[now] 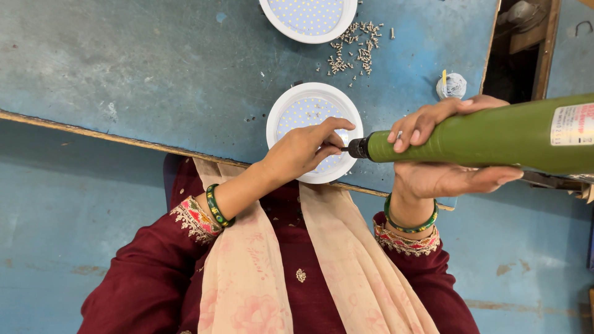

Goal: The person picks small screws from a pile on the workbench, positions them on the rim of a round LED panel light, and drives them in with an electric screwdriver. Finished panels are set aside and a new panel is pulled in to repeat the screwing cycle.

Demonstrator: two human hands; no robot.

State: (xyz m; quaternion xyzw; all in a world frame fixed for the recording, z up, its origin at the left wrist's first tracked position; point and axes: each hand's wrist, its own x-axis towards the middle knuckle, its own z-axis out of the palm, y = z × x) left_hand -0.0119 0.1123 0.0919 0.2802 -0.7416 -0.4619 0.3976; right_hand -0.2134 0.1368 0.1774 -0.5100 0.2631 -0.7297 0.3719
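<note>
Maroon sleeves and a pale floral scarf [247,266] fill the near foreground, with green bangles on both wrists. Right hand [445,151] is closed in a full grip around the body of a green powered screwdriver [482,136]; fingers wrap over the top, palm underneath. Screwdriver's long axis runs roughly parallel to the near edge of the tabletop [154,68], its black chuck and bit pointing toward the person's left. Left hand [303,151] rests on the near round white light panel [312,111], fingertips pinched together right at the bit's tip; whether a screw is held between them cannot be told. That panel sits at the near edge of the tabletop, slightly overhanging it, and lies directly under the left hand and just left of the bit. Left hand is the nearer of the two to the panel. Farther back lies a loose pile of small screws [357,52], with a second white light panel [309,17] at the far edge and a small roll of thread-like material [451,85] toward the right edge.
</note>
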